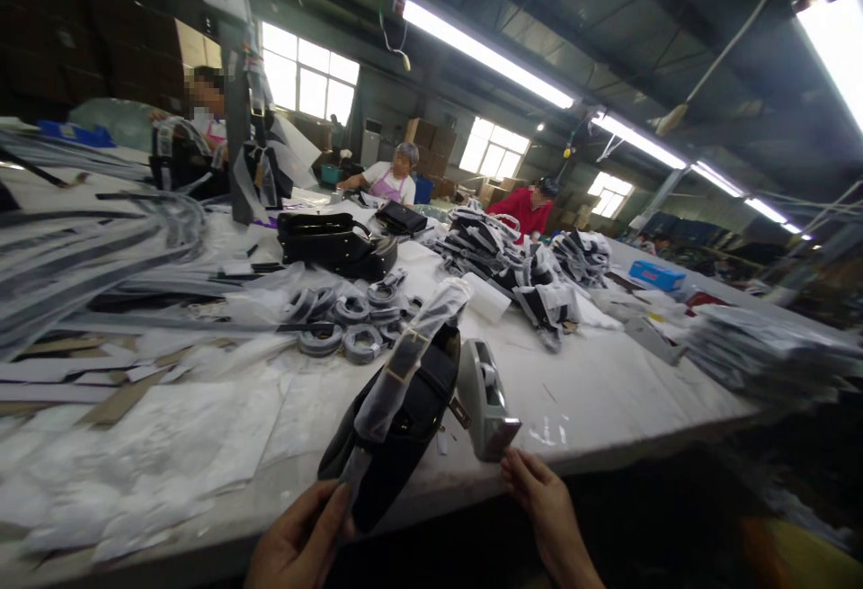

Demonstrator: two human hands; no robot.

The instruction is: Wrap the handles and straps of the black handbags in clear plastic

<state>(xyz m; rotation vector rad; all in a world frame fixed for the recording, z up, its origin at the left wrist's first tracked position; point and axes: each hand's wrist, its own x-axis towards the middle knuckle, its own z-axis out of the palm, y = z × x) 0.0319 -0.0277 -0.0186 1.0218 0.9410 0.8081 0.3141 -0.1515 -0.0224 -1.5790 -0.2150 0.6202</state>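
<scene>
A black handbag (422, 400) leans on the table's front edge, its strap (384, 396) wrapped in clear-white plastic with a metal buckle showing. My left hand (303, 530) pinches the lower end of that wrapped strap between thumb and fingers. To the right of the bag stands a grey tape dispenser (484, 405), its cutting end toward me. My right hand (539, 499) is at this end, thumb and fingertips pressed together. Whether a piece of tape is between them is too small to tell.
Coiled wrapped straps (364, 343) lie behind the bag, near other black bags (330, 243). Long wrapped strips (87, 256) and paper scraps cover the left. Wrapped bags (492, 252) pile up farther back, with a plastic-covered stack (769, 351) at right. Several people work beyond.
</scene>
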